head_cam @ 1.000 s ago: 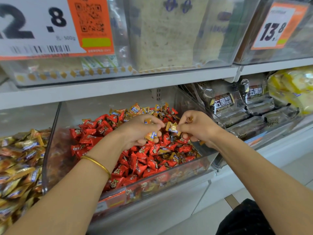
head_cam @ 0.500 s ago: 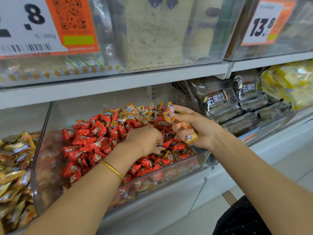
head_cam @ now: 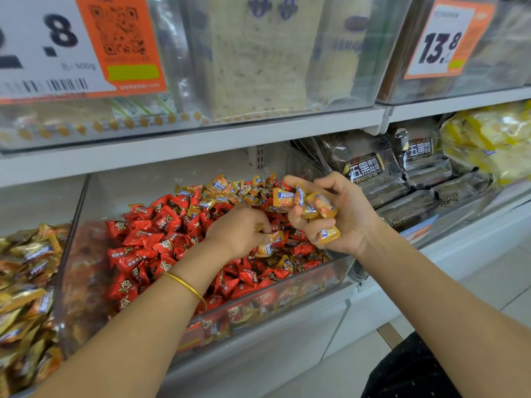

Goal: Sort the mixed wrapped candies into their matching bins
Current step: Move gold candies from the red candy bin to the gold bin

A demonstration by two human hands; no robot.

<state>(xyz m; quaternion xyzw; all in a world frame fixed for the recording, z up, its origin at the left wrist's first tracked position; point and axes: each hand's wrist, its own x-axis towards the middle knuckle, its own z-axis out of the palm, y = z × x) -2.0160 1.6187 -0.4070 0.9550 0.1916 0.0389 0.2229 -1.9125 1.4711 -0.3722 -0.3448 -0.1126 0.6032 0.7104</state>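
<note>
A clear bin (head_cam: pixel 287 285) holds red candies (head_cam: pixel 161 242), with orange-gold candies (head_cam: pixel 230 191) mixed in along its far side.
The right hand (head_cam: pixel 339 216), palm up over the bin's right end, cups several orange-gold, blue-labelled ones in curled fingers; the left hand (head_cam: pixel 238 234), low in the pile, pinches another.

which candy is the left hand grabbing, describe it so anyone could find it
Start at the clear bin heaped with red candies. The left hand pinches one candy at its fingertips. It is gold-orange, unlike the red ones beneath.
</note>
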